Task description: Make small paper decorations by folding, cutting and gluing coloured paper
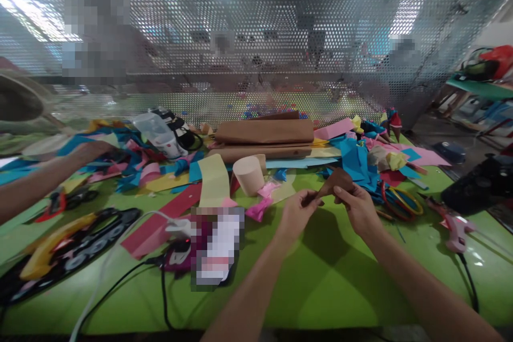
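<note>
A small piece of brown paper (335, 181), folded or curled to a narrow end at its left, is held up above the green table (332, 288). My left hand (297, 212) pinches that narrow end. On the other side, my right hand (358, 207) grips the broad part between thumb and fingers. Blue paper pieces (356, 163) lie just beyond my right hand. Left of my left hand are a bright pink paper piece (259, 208) and a cream paper roll (248, 175) standing on the table.
Large brown paper rolls (264, 132) lie at the back before a perforated metal screen (256, 53). A pink glue gun (459, 230) and scissors (403, 200) are at right. Left are a power strip (178, 256) with cables, a pixelated phone (220, 248) and another person's arm (52, 173).
</note>
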{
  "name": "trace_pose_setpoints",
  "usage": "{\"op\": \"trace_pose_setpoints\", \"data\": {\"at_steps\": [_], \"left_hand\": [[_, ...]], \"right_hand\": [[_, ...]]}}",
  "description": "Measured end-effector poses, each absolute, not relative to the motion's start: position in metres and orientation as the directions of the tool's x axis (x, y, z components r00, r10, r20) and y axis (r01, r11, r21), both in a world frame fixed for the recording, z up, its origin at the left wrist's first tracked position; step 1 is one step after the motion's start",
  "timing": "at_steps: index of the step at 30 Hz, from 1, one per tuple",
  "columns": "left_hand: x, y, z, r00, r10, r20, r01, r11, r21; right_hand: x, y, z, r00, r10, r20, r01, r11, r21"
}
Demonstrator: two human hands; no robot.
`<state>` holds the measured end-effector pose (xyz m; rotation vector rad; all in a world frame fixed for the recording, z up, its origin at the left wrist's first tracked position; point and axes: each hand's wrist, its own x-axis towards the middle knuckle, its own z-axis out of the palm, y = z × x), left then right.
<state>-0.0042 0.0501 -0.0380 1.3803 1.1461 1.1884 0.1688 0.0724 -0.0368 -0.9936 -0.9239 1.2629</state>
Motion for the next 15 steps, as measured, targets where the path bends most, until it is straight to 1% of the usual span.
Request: {"op": "trace_pose_setpoints", "data": {"at_steps": [10, 15], "left_hand": [[-0.0037, 0.0485, -0.0356, 0.083, 0.988, 0.133, 0.063, -0.138, 0.988], [-0.0039, 0.0474, -0.0336, 0.078, 0.986, 0.145, 0.096, -0.152, 0.984]], "right_hand": [[0.1674, 0.0712, -0.0372, 0.089, 0.996, -0.01, -0.331, 0.02, -0.943], [0.167, 0.0709, -0.0377, 0.094, 0.995, -0.015, -0.328, 0.016, -0.945]]}}
